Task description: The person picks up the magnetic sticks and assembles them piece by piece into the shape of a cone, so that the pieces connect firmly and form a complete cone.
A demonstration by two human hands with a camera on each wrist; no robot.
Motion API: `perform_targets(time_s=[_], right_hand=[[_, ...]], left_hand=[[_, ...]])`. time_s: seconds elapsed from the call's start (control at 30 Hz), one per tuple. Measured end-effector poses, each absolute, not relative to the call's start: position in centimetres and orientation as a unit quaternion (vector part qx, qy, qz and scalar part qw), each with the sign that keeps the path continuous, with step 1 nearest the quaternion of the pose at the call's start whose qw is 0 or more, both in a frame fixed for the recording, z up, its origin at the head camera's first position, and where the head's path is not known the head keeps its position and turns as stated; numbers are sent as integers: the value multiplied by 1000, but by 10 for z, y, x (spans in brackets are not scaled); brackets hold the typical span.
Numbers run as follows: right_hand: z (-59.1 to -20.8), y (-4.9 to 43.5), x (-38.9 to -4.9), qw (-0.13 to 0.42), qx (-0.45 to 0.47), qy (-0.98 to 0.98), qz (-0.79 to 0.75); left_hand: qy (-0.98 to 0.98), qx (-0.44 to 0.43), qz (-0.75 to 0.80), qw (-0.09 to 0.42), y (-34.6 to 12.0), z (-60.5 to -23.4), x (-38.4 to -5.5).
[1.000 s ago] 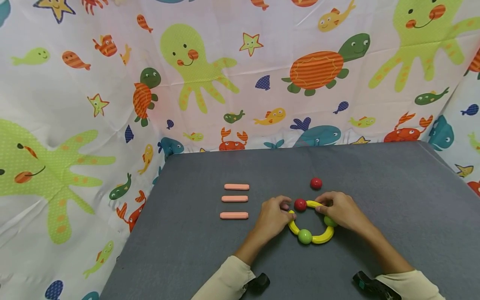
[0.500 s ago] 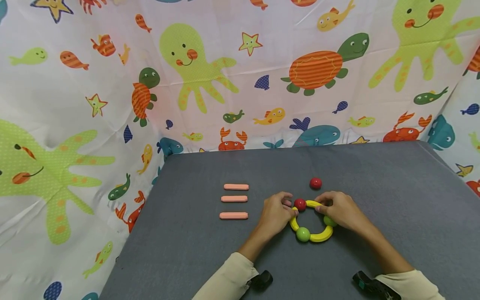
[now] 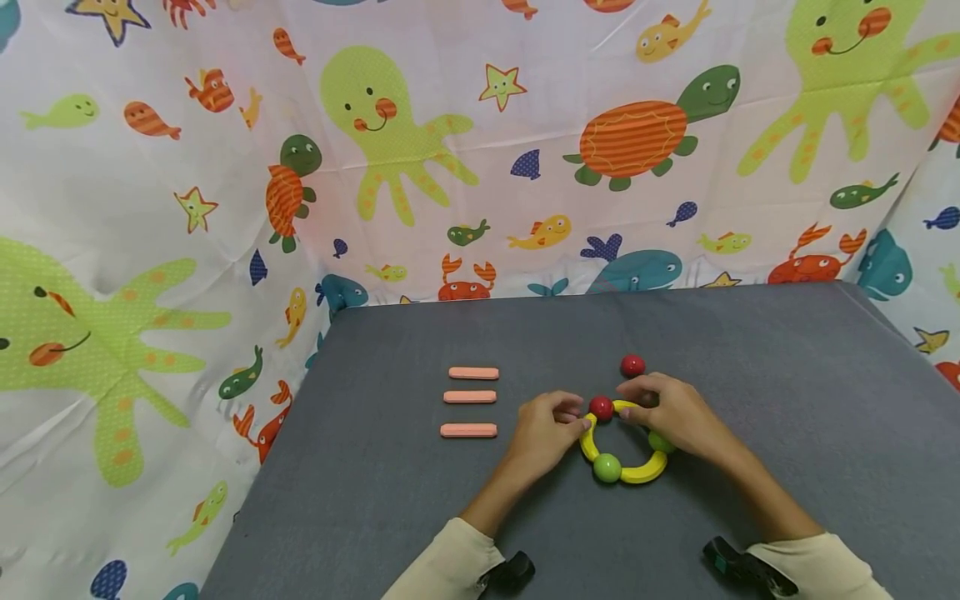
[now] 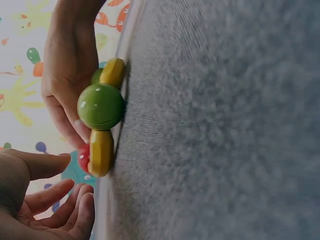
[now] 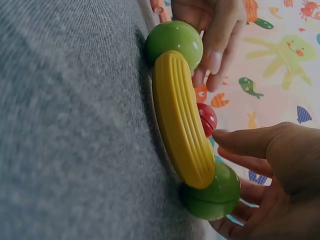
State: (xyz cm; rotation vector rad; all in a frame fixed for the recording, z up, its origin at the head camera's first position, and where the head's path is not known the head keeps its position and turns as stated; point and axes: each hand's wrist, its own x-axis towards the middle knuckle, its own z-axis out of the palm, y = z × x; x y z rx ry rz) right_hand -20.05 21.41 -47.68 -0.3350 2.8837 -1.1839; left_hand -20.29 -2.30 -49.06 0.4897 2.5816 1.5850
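The toy ring [image 3: 639, 475] lay on the worktop [image 3: 360, 517] between left hand [image 3: 546, 427] and right hand [image 3: 673, 414], both with fingers [image 4: 50, 196] parted, gripping nothing; a careless right-hand brush could have rolled the loose red ball [image 3: 632, 365] just beyond the ring.

A tabletop recording booth, by the look of it, curtained in cartoon sea life.

White cloth [image 3: 450, 25] printed with smiling octopuses, turtles, whales and crabs hangs behind the grey table [image 3: 337, 500] and along its left and right sides, hiding the room beyond; home or lab cannot be told. Black devices [image 3: 513, 573] worn at a person's wrists [image 3: 486, 505] over the table's near part point to filming, with bright toy pieces [image 3: 607, 468] set out on its top.
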Motion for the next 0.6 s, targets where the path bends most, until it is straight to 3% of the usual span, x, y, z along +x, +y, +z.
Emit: perform_targets(time_s=[0.6], right_hand=[[-476,205,-210,18,-203,904,-376]], left_hand=[[849,157,504,-8,-86,-483,-180]])
